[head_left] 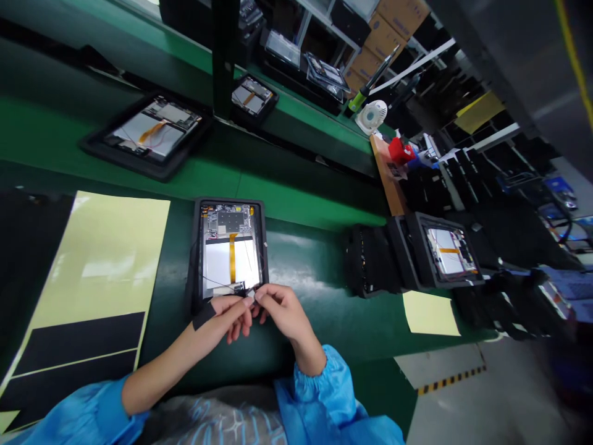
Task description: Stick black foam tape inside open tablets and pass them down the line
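Observation:
An opened tablet (218,262) lies in a black foam frame (194,272) on the green bench. Its circuit board (229,220), a white battery with an orange ribbon cable (232,259) across it, and thin wires are exposed. My left hand (234,314) and my right hand (281,311) meet at the tablet's lower right corner. Their fingertips are pinched close together there; what sits between them is too small to make out. A piece of black tape (204,314) sticks to the back of my left hand near the wrist.
To the left lies a yellow backing sheet (111,253) with black strips (88,337). Another opened tablet (152,133) rests on the ledge ahead. Stacked black frames (375,259) stand on the right, beside a yellow sheet (430,313). A small white fan (371,116) is farther back.

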{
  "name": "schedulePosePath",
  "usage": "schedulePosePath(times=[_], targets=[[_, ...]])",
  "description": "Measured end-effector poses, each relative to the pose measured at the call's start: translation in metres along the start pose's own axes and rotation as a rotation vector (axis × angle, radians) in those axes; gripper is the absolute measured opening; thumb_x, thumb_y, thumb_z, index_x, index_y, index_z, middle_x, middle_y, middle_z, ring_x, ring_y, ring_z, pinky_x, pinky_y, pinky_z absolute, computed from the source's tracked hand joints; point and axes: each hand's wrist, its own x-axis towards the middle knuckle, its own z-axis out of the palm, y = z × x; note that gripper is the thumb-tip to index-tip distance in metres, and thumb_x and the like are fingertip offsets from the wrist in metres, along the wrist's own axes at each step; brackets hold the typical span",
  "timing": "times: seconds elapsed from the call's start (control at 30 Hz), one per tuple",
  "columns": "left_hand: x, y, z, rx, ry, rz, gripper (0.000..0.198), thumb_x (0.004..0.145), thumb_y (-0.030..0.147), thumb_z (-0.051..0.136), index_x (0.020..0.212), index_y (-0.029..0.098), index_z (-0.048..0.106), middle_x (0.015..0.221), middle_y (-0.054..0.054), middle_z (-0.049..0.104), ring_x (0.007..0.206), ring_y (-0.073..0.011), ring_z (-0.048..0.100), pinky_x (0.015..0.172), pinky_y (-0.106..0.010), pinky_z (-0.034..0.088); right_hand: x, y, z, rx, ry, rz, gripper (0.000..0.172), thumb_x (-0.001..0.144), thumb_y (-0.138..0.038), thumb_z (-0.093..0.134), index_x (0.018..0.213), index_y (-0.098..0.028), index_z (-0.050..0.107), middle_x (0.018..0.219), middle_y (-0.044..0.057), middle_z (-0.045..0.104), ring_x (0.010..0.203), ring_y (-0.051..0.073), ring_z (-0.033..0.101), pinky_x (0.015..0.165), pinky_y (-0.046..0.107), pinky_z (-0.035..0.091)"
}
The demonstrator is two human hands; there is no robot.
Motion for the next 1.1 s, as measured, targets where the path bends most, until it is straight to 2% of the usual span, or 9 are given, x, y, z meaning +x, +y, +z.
schedulePosePath(times=[0.17, 0.3, 0.37, 0.47, 0.57, 0.63, 0.73, 0.87, 1.1], targets=[[0.0, 0.009, -0.01, 0.099, 0.107, 0.127, 0.043, 0.081, 0.062, 0.074, 0.09, 0.02, 0.065, 0.067, 0.004, 0.06, 0.044, -0.008, 0.046, 0.039, -0.018, 0.033, 0.002, -0.001, 0.0, 0.03, -0.06, 0.011, 0.039, 0.086, -0.058, 0.074, 0.076, -0.021, 0.067, 0.073, 0.0, 0.068, 0.06, 0.012, 0.063, 0.052, 0.022, 0.049], [0.001, 0.024, -0.007, 0.086, -0.02, 0.065, 0.046, 0.077, 0.063, 0.073, 0.075, 0.019, 0.059, 0.064, 0.003, 0.057, 0.044, -0.0085, 0.047, 0.039, -0.018, 0.035, -0.001, -0.001, -0.004, -0.134, -0.071, -0.058, 0.039, 0.093, -0.059, 0.068, 0.08, -0.022, 0.068, 0.069, -0.001, 0.065, 0.061, 0.013, 0.062, 0.056, 0.024, 0.05], [-0.001, 0.025, -0.005, 0.069, -0.007, 0.078, 0.044, 0.077, 0.061, 0.073, 0.075, 0.019, 0.059, 0.062, 0.003, 0.056, 0.044, -0.0082, 0.046, 0.039, -0.018, 0.033, -0.004, -0.002, -0.005, -0.186, 0.035, -0.124, 0.033, 0.096, -0.055, 0.065, 0.096, -0.023, 0.073, 0.079, 0.002, 0.07, 0.069, 0.016, 0.065, 0.06, 0.026, 0.053], [-0.005, 0.015, -0.005, 0.065, 0.054, 0.159, 0.037, 0.083, 0.054, 0.07, 0.076, 0.019, 0.059, 0.06, 0.005, 0.053, 0.044, -0.0077, 0.044, 0.04, -0.017, 0.031, -0.01, -0.004, -0.002, -0.357, 0.231, -0.372, 0.03, 0.097, -0.041, 0.068, 0.124, -0.027, 0.071, 0.122, 0.009, 0.072, 0.109, 0.023, 0.068, 0.087, 0.035, 0.058], [-0.008, 0.005, -0.008, 0.147, 0.082, 0.244, 0.031, 0.091, 0.049, 0.063, 0.082, 0.02, 0.062, 0.059, 0.005, 0.051, 0.047, -0.0093, 0.048, 0.043, -0.018, 0.036, -0.01, -0.009, -0.003, -0.537, 0.12, -0.514, 0.015, 0.098, -0.03, 0.069, 0.112, -0.028, 0.075, 0.137, 0.008, 0.068, 0.13, 0.025, 0.06, 0.112, 0.044, 0.046], [-0.005, 0.001, -0.013, 0.314, 0.1, 0.35, 0.029, 0.097, 0.047, 0.059, 0.09, 0.02, 0.068, 0.066, 0.002, 0.059, 0.055, -0.0126, 0.057, 0.051, -0.021, 0.047, -0.007, -0.013, -0.01, -0.561, 0.057, -0.517, 0.007, 0.099, -0.027, 0.067, 0.099, -0.026, 0.074, 0.133, 0.007, 0.071, 0.129, 0.024, 0.062, 0.115, 0.046, 0.044], [0.005, 0.001, -0.023, 0.785, 0.176, 0.684, 0.026, 0.104, 0.034, 0.052, 0.108, 0.024, 0.075, 0.104, -0.007, 0.074, 0.097, -0.0226, 0.07, 0.087, -0.037, 0.058, -0.004, -0.02, -0.028, -0.578, 0.135, -0.532, 0.007, 0.099, -0.025, 0.066, 0.093, -0.024, 0.071, 0.133, 0.009, 0.07, 0.131, 0.025, 0.06, 0.116, 0.047, 0.043], [0.02, 0.007, -0.045, 1.372, 0.149, 1.029, 0.034, 0.104, 0.019, 0.047, 0.119, 0.028, 0.075, 0.141, -0.009, 0.066, 0.136, -0.0339, 0.055, 0.117, -0.061, 0.039, -0.001, -0.026, -0.046, -0.758, 0.167, -0.588, 0.009, 0.101, -0.024, 0.063, 0.095, -0.024, 0.07, 0.136, 0.01, 0.067, 0.139, 0.028, 0.053, 0.118, 0.052, 0.042], [0.02, 0.012, -0.078, 1.542, 0.092, 1.066, 0.035, 0.104, 0.017, 0.048, 0.125, 0.031, 0.073, 0.144, -0.006, 0.064, 0.14, -0.032, 0.051, 0.122, -0.06, 0.033, 0.015, -0.022, -0.03, -1.166, -0.101, -0.64, 0.016, 0.102, -0.022, 0.062, 0.104, -0.02, 0.077, 0.148, 0.013, 0.059, 0.154, 0.034, 0.035, 0.123, 0.056, 0.04]])
